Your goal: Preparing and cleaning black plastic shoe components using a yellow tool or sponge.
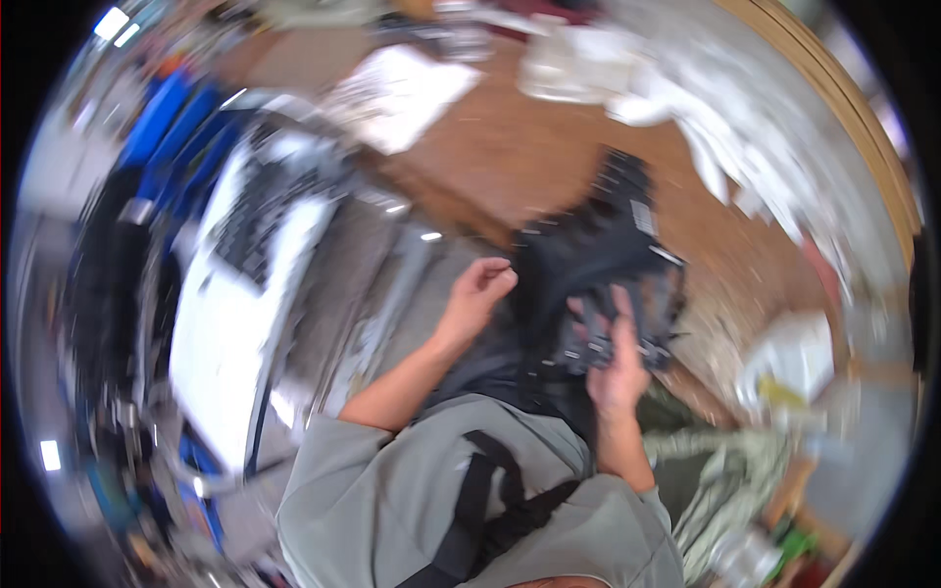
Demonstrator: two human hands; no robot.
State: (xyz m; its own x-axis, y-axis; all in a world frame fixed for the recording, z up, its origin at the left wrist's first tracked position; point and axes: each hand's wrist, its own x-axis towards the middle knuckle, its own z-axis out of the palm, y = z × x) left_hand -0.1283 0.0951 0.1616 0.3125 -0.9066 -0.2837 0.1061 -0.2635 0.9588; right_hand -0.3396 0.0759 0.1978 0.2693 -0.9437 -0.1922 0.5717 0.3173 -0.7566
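Note:
Black fabric [570,253] with small pale marks along it spreads over the brown tabletop in front of me and down toward my lap. My left hand [478,294] is at its left edge, thumb and fingers drawn together; anything between them is too small to see. Over the fabric's right part, my right hand [616,367] is palm up with its fingers around a bunch of dark grey, light-specked pieces [586,343]. Blur hides what these pieces are. A white label-like patch [643,218] shows on the fabric's far right side.
The brown table [529,147] carries white paper [397,96] and a heap of white cloth [686,127]. On my left stands a machine with a white top [235,333], dark pieces [260,220] lying on it. A white plastic bag [792,358] and pale green fabric [730,480] are at right.

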